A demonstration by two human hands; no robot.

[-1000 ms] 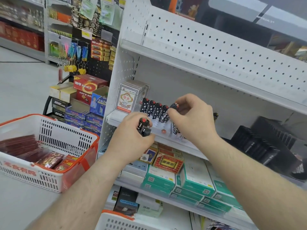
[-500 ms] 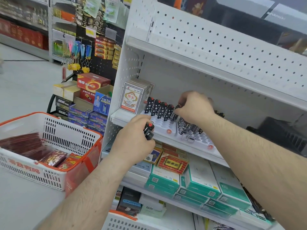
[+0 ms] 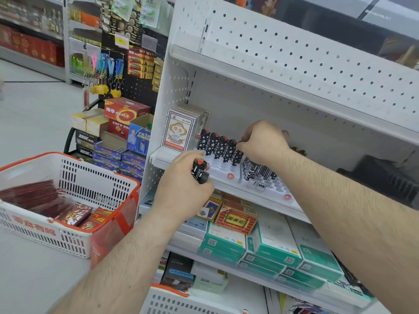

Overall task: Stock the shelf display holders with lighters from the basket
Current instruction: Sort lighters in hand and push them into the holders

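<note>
- Black lighters [image 3: 200,170] with red caps sit bunched in the left hand [image 3: 181,184], whose fingers are curled round them just in front of the shelf edge [image 3: 229,189]; how many it holds cannot be told.
- Right hand [image 3: 264,141] is up at the white display holder [image 3: 221,169] on the shelf, fingers bent, its fingertips pinching the top of the fifth star-patterned lighter [image 3: 237,156] (the rightmost of the row), which stands in its slot.
- Four more star-patterned lighters [image 3: 214,143] stand upright in the holder's back row to the left of that one, close side by side.
- Just right of it a second holder [image 3: 275,189] carries a cluster of black-and-white striped lighters [image 3: 257,171], partly under the right wrist.
- White basket [image 3: 68,200] with an orange rim sits well to the left of the shelf, holding red packets [image 3: 45,198]; any lighters in it cannot be made out.
- Packs of playing cards [image 3: 180,131] stand upright at the left end of the same shelf, just beside the star row.
- Green and white boxes [image 3: 272,248] lie stacked on the shelf below.
</note>
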